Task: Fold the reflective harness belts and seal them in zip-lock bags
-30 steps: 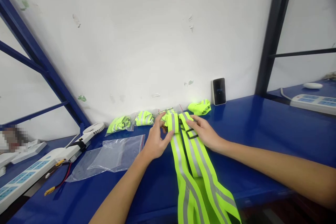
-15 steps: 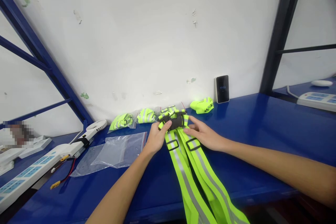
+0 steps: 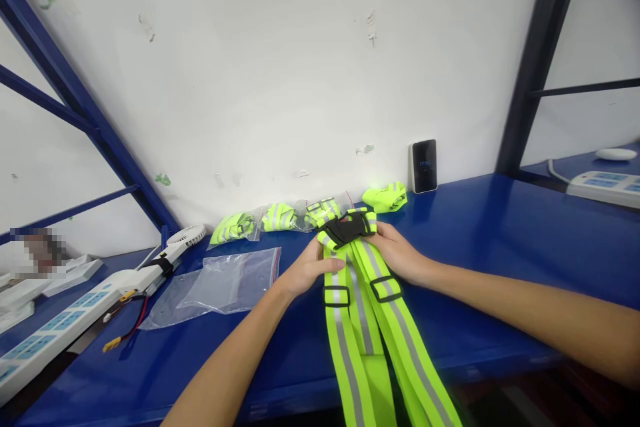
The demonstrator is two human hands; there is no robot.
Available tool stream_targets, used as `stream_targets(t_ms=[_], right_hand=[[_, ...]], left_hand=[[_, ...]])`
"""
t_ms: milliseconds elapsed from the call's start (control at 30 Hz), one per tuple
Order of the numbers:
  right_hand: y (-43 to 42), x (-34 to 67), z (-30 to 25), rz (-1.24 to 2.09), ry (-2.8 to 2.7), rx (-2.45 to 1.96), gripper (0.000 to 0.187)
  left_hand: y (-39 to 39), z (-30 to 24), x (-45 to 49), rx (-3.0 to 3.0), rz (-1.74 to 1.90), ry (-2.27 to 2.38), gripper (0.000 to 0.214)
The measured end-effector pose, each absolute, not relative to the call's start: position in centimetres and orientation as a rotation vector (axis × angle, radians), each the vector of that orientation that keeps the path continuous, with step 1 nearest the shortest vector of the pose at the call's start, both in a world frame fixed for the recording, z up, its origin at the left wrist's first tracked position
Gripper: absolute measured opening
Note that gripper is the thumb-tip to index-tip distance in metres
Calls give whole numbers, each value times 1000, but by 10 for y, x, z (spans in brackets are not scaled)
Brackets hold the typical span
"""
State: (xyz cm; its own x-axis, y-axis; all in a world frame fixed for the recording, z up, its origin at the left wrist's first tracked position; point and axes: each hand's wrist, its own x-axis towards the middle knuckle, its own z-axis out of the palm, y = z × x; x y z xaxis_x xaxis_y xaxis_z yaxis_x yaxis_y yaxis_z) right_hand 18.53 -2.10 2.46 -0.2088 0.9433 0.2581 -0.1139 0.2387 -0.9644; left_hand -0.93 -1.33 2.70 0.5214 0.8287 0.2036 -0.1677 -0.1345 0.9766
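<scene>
Between my hands hangs a neon yellow reflective vest [image 3: 343,340] made of straps with silver stripes. Its black side-release buckle [image 3: 349,229] is at the top, and a black slider sits on each strap below. My left hand [image 3: 313,265] is closed on the left strap just under the buckle, thumb lying across the front. My right hand [image 3: 400,250] is behind the right strap beside the buckle, its fingers mostly hidden by the webbing. The lower straps run down past the table's front edge and out of view.
Bagged yellow vests [image 3: 235,228] line the wall, with a rolled vest [image 3: 385,197] and a small clock display [image 3: 423,167] to their right. Clear plastic bags [image 3: 230,283] lie on the blue table [image 3: 480,247]. A power strip [image 3: 60,327], fan [image 3: 187,236] and cable [image 3: 135,323] occupy the left.
My left thumb has moved off the buckle down onto the left strap. The buckle has shifted slightly right, and my right fingers have slipped behind the right strap. The straps are more spread.
</scene>
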Motion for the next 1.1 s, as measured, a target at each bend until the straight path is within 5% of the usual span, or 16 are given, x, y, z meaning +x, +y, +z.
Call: stream_targets(t_ms=[233,900,1100], right_hand=[[-23,180,21,1439,-1208,-823,19],[-31,178,27,1780,-1138,-705,19],[-29,179,26,1735,-1144,-668,17]], left_hand=[[0,18,-3,1406,1142,719,31],[-12,35,-2,1307,1122,745,39],[-15,35,2,1291,1091,750,27]])
